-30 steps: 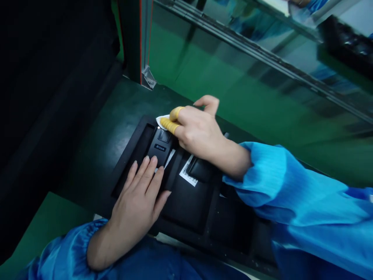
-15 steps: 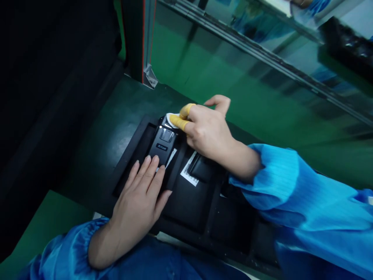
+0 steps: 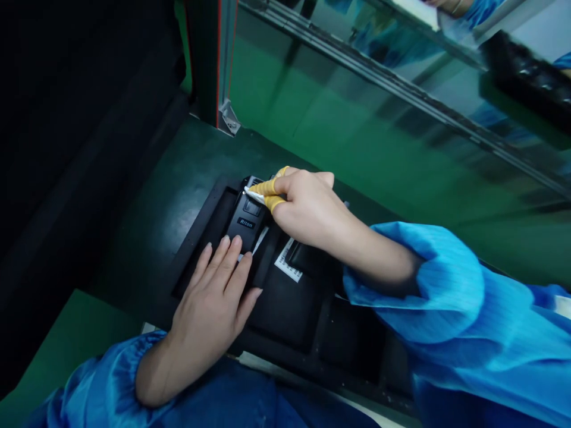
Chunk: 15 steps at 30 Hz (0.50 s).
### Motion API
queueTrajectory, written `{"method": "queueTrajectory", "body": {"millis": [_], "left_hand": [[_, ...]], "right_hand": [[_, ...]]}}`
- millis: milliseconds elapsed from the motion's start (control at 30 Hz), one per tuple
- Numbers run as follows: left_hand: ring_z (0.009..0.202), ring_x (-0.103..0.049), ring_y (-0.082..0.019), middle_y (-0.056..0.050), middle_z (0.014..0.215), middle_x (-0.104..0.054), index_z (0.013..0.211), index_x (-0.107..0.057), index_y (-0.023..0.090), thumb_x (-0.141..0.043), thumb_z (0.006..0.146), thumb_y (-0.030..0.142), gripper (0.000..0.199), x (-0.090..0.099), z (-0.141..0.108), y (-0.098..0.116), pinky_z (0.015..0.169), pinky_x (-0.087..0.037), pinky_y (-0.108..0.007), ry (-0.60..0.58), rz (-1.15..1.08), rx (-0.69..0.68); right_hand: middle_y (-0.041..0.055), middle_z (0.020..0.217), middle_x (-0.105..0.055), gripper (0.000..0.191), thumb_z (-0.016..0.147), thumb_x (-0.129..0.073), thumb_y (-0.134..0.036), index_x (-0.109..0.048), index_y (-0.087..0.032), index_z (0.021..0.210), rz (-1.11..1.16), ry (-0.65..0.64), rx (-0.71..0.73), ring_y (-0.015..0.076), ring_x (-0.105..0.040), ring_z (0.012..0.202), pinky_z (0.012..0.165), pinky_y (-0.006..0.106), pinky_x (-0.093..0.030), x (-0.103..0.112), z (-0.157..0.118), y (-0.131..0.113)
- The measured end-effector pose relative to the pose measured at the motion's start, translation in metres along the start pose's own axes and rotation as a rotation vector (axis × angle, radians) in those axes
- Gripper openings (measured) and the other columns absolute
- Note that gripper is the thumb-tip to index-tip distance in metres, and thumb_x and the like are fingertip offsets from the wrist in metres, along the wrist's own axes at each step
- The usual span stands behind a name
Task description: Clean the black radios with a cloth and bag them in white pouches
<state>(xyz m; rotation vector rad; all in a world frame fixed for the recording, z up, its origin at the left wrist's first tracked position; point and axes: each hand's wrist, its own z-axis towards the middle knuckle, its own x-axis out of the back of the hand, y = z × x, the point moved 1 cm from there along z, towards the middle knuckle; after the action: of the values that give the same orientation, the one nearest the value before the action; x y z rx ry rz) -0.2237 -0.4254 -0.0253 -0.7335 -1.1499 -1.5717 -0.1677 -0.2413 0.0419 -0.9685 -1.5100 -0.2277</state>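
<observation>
A small black device (image 3: 235,228) with a "Riton" label lies in the left compartment of a black tray (image 3: 307,355). My left hand (image 3: 209,306) rests flat on its lower end, fingers stretched out. Yellow covers wrap several fingertips of my right hand (image 3: 307,205), which pinches a white cloth (image 3: 254,195) against the device's upper end. Part of the cloth is hidden by the fingers. Beside the device, in the neighbouring compartment, a white barcode label (image 3: 289,267) lies next to another black item (image 3: 307,257), partly covered by my right hand and wrist.
The tray stands on a dark green mat (image 3: 147,196). A metal post (image 3: 226,71) with a corner bracket rises behind it. Along the back runs a metal rail (image 3: 379,86). Beyond it are a black object (image 3: 529,83) and another person's hand (image 3: 455,6).
My right hand has moved the cloth left and down, from the device's top end onto the front face's upper edge, and its fingers have turned. My left hand stays in place.
</observation>
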Motion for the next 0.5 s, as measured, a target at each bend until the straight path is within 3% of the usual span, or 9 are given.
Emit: {"method": "queueTrajectory", "body": {"millis": [133, 233, 367, 433, 500], "left_hand": [[0.127, -0.053, -0.036, -0.023, 0.134, -0.058, 0.122, -0.058, 0.005, -0.051, 0.094, 0.026, 0.036, 0.001, 0.0, 0.001, 0.104, -0.045, -0.054, -0.006, -0.012, 0.009], [0.128, -0.052, -0.036, -0.024, 0.134, -0.058, 0.122, -0.058, 0.005, -0.051, 0.094, 0.027, 0.036, 0.001, 0.0, 0.001, 0.105, -0.045, -0.055, -0.014, -0.013, 0.009], [0.129, -0.052, -0.036, -0.024, 0.135, -0.056, 0.122, -0.057, 0.005, -0.052, 0.094, 0.026, 0.036, 0.0, 0.0, 0.001, 0.105, -0.044, -0.055, -0.015, -0.007, 0.009], [0.129, -0.052, -0.036, -0.024, 0.135, -0.056, 0.121, -0.058, 0.005, -0.051, 0.094, 0.026, 0.035, 0.0, 0.0, 0.001, 0.106, -0.044, -0.055, -0.009, -0.008, 0.011], [0.129, -0.052, -0.035, -0.023, 0.135, -0.057, 0.119, -0.059, 0.006, -0.051, 0.094, 0.027, 0.034, 0.0, -0.001, 0.0, 0.106, -0.044, -0.054, 0.0, -0.009, 0.011]], "right_hand": [[0.0032, 0.058, -0.056, 0.02, 0.068, -0.048, -0.015, -0.063, -0.019, 0.055, -0.156, 0.002, -0.008, 0.0188, -0.053, 0.068, 0.077, 0.04, -0.027, 0.019, -0.011, 0.027], [0.0049, 0.063, -0.06, 0.019, 0.067, -0.049, -0.015, -0.065, -0.019, 0.058, -0.227, 0.048, -0.019, 0.0206, -0.055, 0.071, 0.077, 0.042, -0.028, 0.032, -0.017, 0.033], [0.005, 0.076, -0.065, 0.024, 0.069, -0.047, -0.011, -0.07, -0.02, 0.067, -0.078, 0.016, -0.023, 0.0237, -0.06, 0.085, 0.08, 0.042, -0.033, 0.021, -0.012, 0.016], [0.0039, 0.075, -0.066, 0.026, 0.072, -0.047, -0.01, -0.071, -0.021, 0.069, 0.005, -0.032, -0.02, 0.021, -0.061, 0.081, 0.077, 0.039, -0.037, 0.012, -0.006, 0.01], [0.003, 0.069, -0.065, 0.028, 0.074, -0.046, -0.011, -0.071, -0.022, 0.07, -0.051, 0.019, 0.049, 0.0183, -0.059, 0.071, 0.073, 0.036, -0.039, 0.006, -0.003, 0.01]]}}
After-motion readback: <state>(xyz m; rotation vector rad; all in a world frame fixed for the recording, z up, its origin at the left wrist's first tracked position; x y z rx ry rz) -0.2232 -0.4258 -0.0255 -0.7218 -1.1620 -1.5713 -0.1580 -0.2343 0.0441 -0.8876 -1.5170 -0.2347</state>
